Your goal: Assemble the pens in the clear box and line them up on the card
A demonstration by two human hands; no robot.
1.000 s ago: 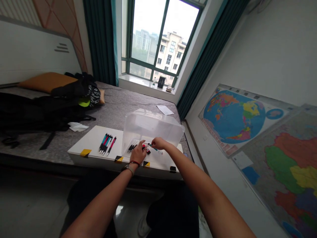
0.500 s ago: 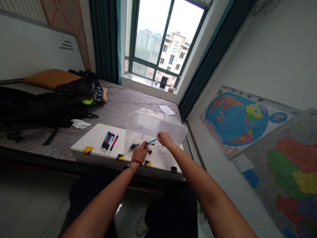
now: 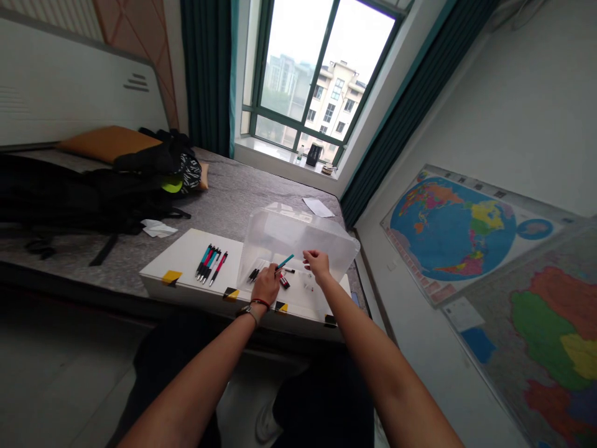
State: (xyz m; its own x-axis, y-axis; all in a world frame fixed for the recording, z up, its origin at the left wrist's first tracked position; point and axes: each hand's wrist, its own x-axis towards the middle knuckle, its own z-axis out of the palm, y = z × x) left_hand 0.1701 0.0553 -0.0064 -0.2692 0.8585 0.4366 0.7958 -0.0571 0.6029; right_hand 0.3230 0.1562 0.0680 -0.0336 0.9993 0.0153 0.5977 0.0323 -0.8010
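Observation:
My left hand (image 3: 267, 285) is closed round the lower end of a teal pen (image 3: 285, 261), which points up and to the right. My right hand (image 3: 317, 263) hovers just right of the pen tip with its fingers curled; whether anything is in them I cannot make out. Both hands are over a white board (image 3: 184, 258) in front of a clear plastic box (image 3: 303, 233). A few black pen parts (image 3: 254, 274) lie left of my left hand. Between my hands rests a red and black piece (image 3: 283, 282). Several teal and red pens (image 3: 211, 257) lie in a row further left.
The board rests on a grey bed (image 3: 224, 199) with yellow and black tape marks along its near edge. Black bags (image 3: 93, 193) and an orange pillow (image 3: 102, 142) are at the left, a white paper (image 3: 318, 207) is behind the box, and maps (image 3: 452, 224) are on the right wall.
Both hands held the teal pen near the board; my right hand has let go and moved right, and my left hand now holds the pen raised and tilted.

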